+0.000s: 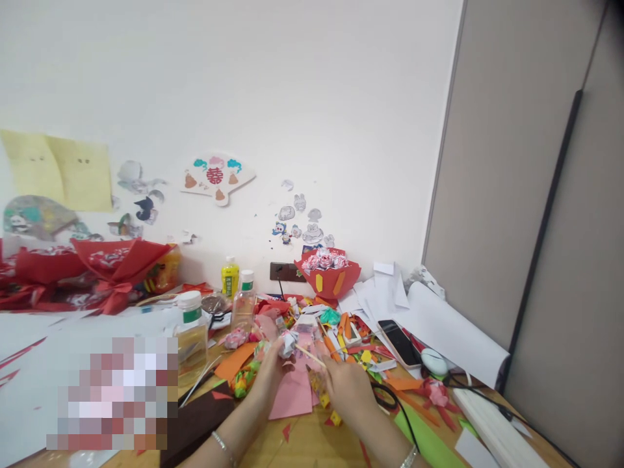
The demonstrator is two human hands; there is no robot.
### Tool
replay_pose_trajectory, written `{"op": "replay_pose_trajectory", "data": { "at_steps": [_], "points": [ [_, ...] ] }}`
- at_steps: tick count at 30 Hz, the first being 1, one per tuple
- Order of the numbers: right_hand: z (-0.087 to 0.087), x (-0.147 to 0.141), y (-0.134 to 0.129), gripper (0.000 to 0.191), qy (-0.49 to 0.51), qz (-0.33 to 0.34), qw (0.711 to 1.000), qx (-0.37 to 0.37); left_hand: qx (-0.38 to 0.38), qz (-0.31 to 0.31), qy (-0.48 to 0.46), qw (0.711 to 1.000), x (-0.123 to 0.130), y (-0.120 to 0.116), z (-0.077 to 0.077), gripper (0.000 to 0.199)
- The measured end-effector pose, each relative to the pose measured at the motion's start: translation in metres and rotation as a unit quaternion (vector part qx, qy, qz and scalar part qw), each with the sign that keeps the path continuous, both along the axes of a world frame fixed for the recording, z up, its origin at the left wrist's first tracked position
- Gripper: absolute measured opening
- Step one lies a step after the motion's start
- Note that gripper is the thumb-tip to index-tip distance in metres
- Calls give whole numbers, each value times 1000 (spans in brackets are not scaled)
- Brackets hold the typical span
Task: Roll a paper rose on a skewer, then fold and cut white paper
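Note:
Near the middle of the cluttered table, my left hand (271,370) is closed around a small crumpled white paper flower (288,343). My right hand (345,383) pinches a thin pale stick (310,355), whose far end points to the flower; whether they touch is hard to tell. Pink paper sheets (291,395) lie beneath and between my hands. Yellow and green paper pieces (244,381) sit left of my left hand.
Two clear bottles (191,344) (244,302) stand at the left. Behind is a red paper bouquet (331,276). A phone (400,343), a white mouse (433,362), a rolled white sheet (455,325) and black-handled scissors (385,393) lie right. Red bouquets (114,273) line the left.

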State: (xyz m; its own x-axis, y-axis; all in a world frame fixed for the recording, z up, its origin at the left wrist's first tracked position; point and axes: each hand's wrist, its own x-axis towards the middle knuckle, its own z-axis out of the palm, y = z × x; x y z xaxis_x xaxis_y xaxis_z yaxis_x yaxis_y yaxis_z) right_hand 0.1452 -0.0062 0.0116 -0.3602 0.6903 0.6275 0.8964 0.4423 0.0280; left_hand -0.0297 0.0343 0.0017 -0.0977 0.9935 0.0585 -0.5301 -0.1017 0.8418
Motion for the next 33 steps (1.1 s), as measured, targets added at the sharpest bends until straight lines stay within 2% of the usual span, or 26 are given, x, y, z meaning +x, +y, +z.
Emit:
{"op": "replay_pose_trajectory", "data": {
  "at_steps": [7,15,24,28,33],
  "points": [
    [-2,2,3,32,4,35,996,77,2,-16,4,1000,-1,0,2,33],
    [-7,-2,2,14,7,56,998,42,36,-60,10,997,-5,-5,7,30],
    [-11,2,10,19,-32,41,996,74,42,-53,16,998,-4,-2,0,28],
    [-9,3,8,21,-37,37,998,37,37,-49,26,998,-4,2,-3,29],
    [-3,1,4,20,-6,33,997,-66,21,-54,34,998,-2,5,-6,31]
  ]
}}
